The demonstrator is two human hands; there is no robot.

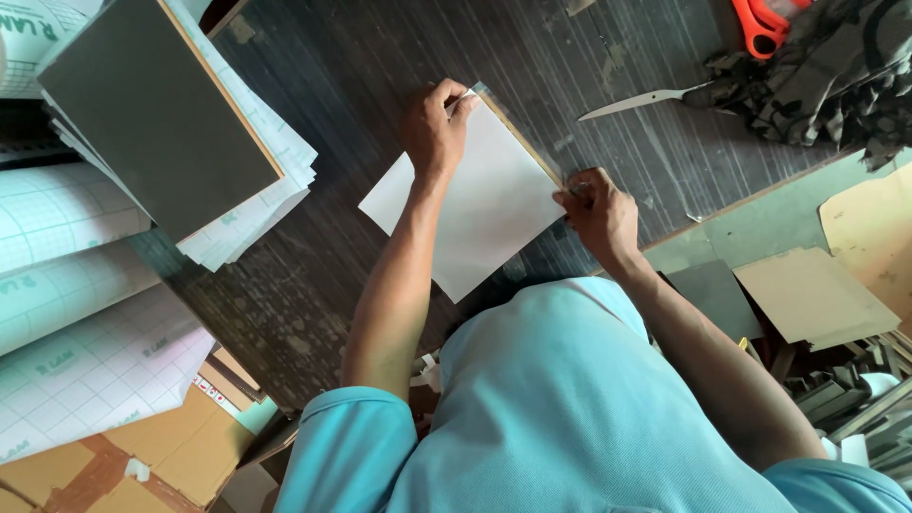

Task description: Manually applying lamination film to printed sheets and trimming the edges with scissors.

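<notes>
Flat white sheet (475,204) on dark table (313,275) — both hands pinch its thin edge strip (528,142).

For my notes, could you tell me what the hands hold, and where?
Both hands pinch the white sheet along its far edge: left hand at one corner, right hand at the other.
</notes>
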